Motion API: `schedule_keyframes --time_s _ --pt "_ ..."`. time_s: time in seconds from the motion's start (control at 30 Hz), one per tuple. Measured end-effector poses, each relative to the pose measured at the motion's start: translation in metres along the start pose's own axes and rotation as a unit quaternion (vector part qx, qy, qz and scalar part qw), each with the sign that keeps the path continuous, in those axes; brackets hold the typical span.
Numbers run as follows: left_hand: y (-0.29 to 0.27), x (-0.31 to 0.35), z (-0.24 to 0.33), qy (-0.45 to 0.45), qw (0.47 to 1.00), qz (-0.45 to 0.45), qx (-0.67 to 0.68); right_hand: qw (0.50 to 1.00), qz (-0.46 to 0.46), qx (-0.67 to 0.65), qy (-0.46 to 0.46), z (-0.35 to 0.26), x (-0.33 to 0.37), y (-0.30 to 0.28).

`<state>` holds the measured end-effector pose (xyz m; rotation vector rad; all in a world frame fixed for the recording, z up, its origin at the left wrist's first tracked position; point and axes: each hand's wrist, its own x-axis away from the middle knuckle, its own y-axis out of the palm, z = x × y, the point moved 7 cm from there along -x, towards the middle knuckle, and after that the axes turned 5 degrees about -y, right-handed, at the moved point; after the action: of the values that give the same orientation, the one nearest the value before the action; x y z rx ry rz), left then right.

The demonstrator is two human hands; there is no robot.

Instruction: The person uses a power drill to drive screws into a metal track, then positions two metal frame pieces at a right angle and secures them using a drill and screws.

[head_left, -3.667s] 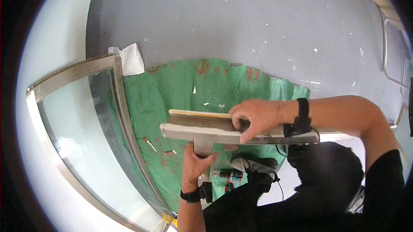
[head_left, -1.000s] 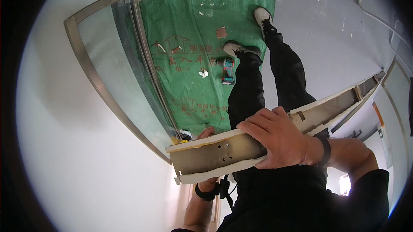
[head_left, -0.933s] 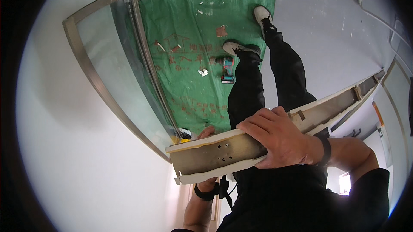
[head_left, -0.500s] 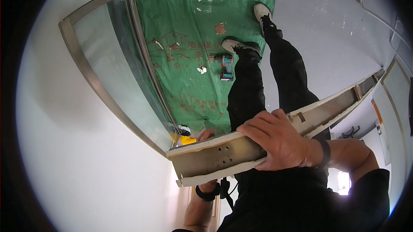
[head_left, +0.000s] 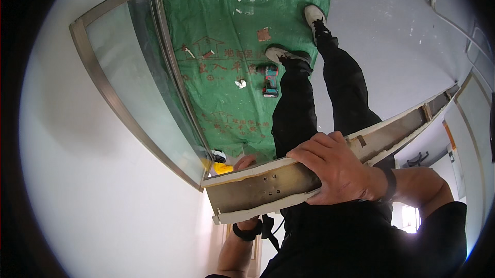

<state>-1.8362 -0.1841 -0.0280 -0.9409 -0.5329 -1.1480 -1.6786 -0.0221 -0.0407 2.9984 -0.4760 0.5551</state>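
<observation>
A long hollow metal frame profile [head_left: 247, 191], its open side up, stretches across in front of my waist and up to the far right. White ragged filler lines its edges, and several holes pierce its left part. My right hand [head_left: 337, 169] grips the profile near its middle, fingers over the far edge and thumb at the near edge. Below the left end, my left hand [head_left: 245, 162] reaches under, and only some fingers show past the far edge; the palm is hidden. The left end of the profile lies close to a metal-framed glass panel [head_left: 136, 71].
Green protective sheeting [head_left: 227, 97] covers part of the grey floor, with a cordless drill [head_left: 270, 81] and scraps on it. A yellow item [head_left: 223, 168] sits by the panel's lower corner. A white wall [head_left: 103, 185] borders the left, and a pipe [head_left: 454, 25] runs at the right.
The left end of the profile has shifted very slightly to the right, and my left fingers have moved a little with it. My right hand keeps its grip.
</observation>
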Motion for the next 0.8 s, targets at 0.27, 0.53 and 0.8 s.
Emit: schedule_keyframes --time_s 0.27,0.53,0.8 --pt "-0.008 0.005 -0.014 -0.039 0.990 -0.009 0.132 1.000 0.007 0.013 -0.009 -0.004 -0.005 0.000" --pt "-0.008 0.008 -0.015 -0.002 0.996 -0.015 0.086 0.999 0.006 0.032 -0.004 -0.008 -0.009 0.000" --pt "-0.003 0.008 -0.014 -0.018 0.991 -0.096 0.086 0.999 0.025 0.032 -0.007 -0.010 -0.009 0.000"
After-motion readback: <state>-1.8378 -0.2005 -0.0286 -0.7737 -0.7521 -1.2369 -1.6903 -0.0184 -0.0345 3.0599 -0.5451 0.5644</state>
